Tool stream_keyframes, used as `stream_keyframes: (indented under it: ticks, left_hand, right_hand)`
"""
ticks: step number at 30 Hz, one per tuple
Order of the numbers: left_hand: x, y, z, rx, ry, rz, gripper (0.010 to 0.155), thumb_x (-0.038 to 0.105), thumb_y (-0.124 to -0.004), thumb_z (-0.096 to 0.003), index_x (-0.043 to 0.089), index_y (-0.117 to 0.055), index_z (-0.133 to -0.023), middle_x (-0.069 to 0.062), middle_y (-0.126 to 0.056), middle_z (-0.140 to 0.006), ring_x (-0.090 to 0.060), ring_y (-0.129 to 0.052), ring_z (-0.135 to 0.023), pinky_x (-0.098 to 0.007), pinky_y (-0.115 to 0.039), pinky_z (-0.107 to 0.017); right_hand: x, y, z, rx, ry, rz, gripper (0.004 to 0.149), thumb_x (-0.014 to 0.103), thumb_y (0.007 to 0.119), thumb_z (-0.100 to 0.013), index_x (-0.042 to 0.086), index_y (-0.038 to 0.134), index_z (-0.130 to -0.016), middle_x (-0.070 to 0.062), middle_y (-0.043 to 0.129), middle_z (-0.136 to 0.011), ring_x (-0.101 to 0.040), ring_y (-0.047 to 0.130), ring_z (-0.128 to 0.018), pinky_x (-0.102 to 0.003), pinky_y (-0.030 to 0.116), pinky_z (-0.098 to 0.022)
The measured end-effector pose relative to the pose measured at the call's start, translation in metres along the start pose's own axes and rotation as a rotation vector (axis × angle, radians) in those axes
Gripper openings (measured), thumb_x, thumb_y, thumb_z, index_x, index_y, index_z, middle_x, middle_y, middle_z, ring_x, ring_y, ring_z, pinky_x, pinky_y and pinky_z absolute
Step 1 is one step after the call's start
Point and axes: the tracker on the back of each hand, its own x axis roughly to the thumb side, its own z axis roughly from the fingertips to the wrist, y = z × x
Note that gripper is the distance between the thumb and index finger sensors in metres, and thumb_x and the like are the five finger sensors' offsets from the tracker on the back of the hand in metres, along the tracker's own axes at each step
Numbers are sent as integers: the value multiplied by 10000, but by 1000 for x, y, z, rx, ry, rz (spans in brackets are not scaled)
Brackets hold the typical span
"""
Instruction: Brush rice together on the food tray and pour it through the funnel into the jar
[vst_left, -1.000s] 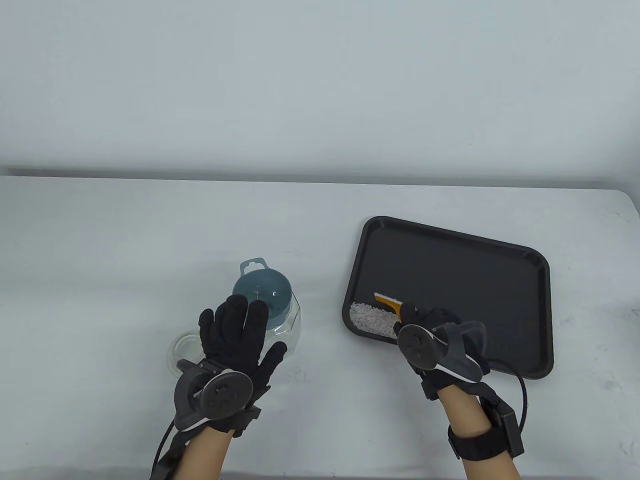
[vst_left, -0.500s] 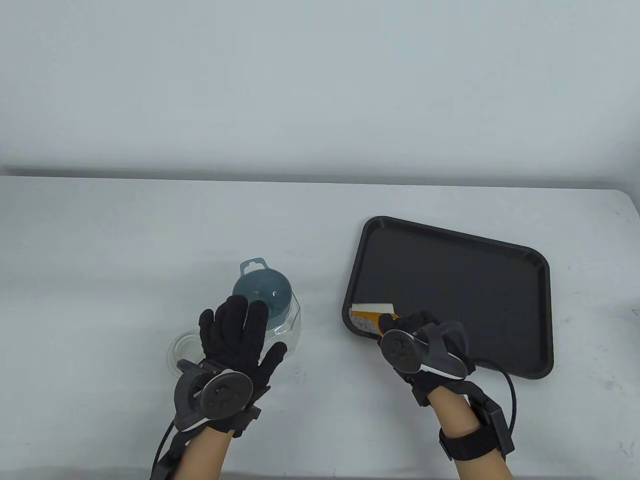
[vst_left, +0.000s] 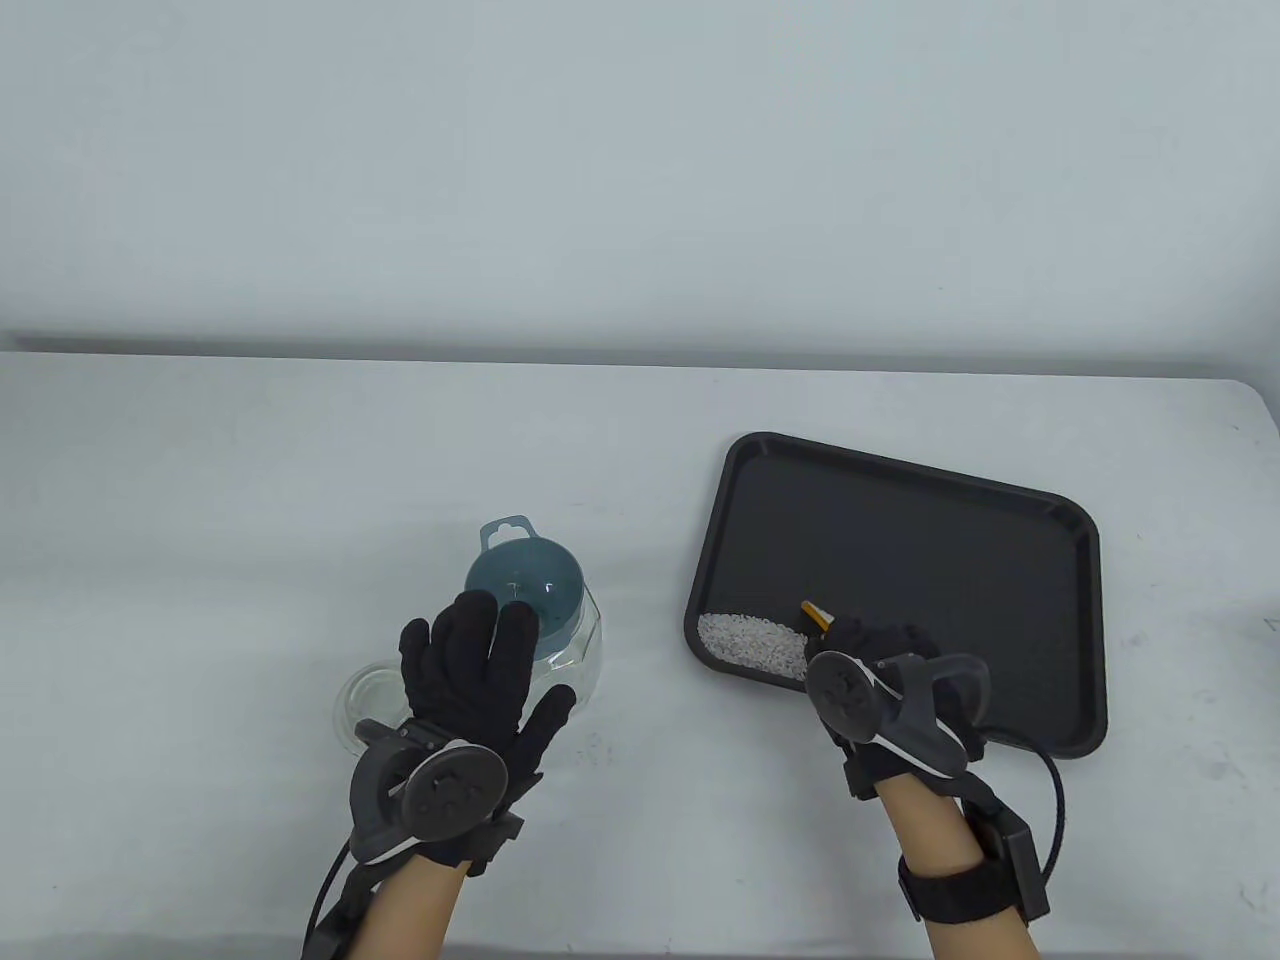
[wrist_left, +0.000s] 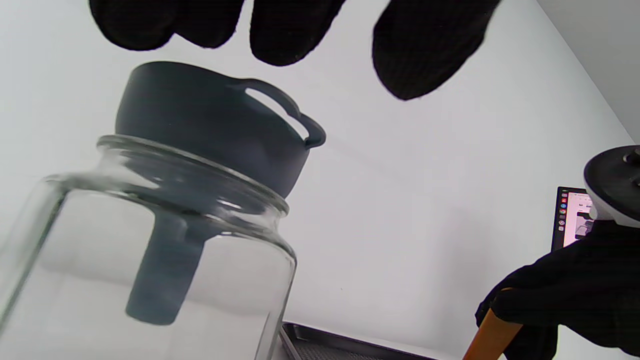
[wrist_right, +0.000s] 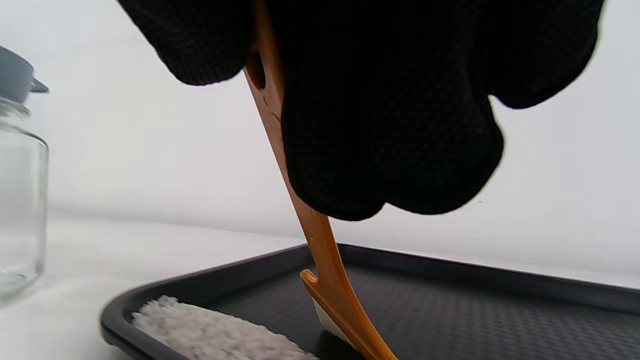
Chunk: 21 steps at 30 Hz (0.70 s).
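White rice (vst_left: 752, 644) (wrist_right: 215, 335) lies heaped in the near-left corner of the black food tray (vst_left: 940, 540) (wrist_right: 450, 300). My right hand (vst_left: 880, 650) grips the orange brush (vst_left: 818, 615) (wrist_right: 320, 240) by its handle; the white bristle end sits on the tray just right of the heap. The grey funnel (vst_left: 525, 590) (wrist_left: 210, 125) stands in the mouth of the glass jar (vst_left: 575, 650) (wrist_left: 150, 260). My left hand (vst_left: 480, 665) rests with straight fingers over the jar's near side, fingertips (wrist_left: 425, 55) by the funnel rim.
A clear glass lid (vst_left: 365, 705) lies on the white table left of the jar, partly under my left hand. A screen (wrist_left: 570, 220) shows far off in the left wrist view.
My right hand swept the brush left against the rice in the tray corner, then drew back right and turned it upright. The left hand has not moved.
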Motion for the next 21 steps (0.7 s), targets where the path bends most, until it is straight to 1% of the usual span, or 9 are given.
stream_keyframes:
  ticks: [4,8,10,12,14,16,19,21]
  left_hand:
    - [-1,0,0,-2,3,1,779,439,-704,-541,-27,-472,-1121,-453,-406,-1081,-739,-497,-912,-845,-256,-626]
    - [-1,0,0,-2,3,0,778,439,-704,-542,-26,-472,-1121,-454,-404,-1081,-739,-496,-912,-845,-256,-627]
    - [0,0,0,-4,2,2,778,439,-704,-542,-26,-473,-1121,-460,-402,-1079,-738,-495,-913,-844,-256,-627]
    - [0,-1,0,-5,0,1,778,439,-704,-541,-26,-473,-1121,-453,-405,-1081,-739,-496,-912,-845,-257,-627]
    - [0,-1,0,-7,-1,0,780,439,-704,-541,-28,-472,-1121,-464,-403,-1077,-738,-496,-913,-844,-257,-627]
    - [0,-1,0,-7,-1,1,777,438,-704,-542,-27,-473,-1120,-453,-406,-1081,-739,-495,-912,-845,-256,-626]
    - [0,-1,0,-7,-1,1,778,439,-704,-541,-26,-473,-1120,-457,-403,-1080,-739,-497,-912,-845,-257,-626]
    - [0,-1,0,-6,0,2,780,438,-705,-541,-29,-472,-1121,-454,-404,-1080,-740,-496,-912,-845,-256,-626]
  right_hand:
    - [12,-1,0,5,-59,-76,496,334,667,-494,-62,881,-704,-114,1030,-504,-337,1032,-374,-594,709,-475]
    - [18,-7,2,-35,-84,73,488,337,657,-498,-35,862,-737,-102,1013,-539,-333,1015,-416,-595,690,-497]
    - [19,-6,3,-61,-89,99,489,338,658,-497,-28,853,-756,-107,1005,-559,-339,1008,-434,-599,680,-505]
    - [19,-1,3,-63,-93,121,492,338,662,-495,-18,834,-789,-120,991,-601,-350,998,-472,-605,665,-518]
    - [20,6,2,-29,-100,138,493,344,666,-493,11,807,-828,-116,975,-659,-356,990,-528,-609,653,-533]
    - [20,12,1,16,-122,103,494,350,664,-492,34,792,-849,-107,966,-693,-359,983,-563,-613,644,-545]
    - [20,17,0,82,-131,-10,496,344,672,-488,19,798,-842,-136,960,-700,-382,974,-571,-624,629,-548]
    - [19,12,-1,97,-156,-27,497,351,667,-486,17,810,-825,-123,971,-673,-369,981,-552,-616,638,-548]
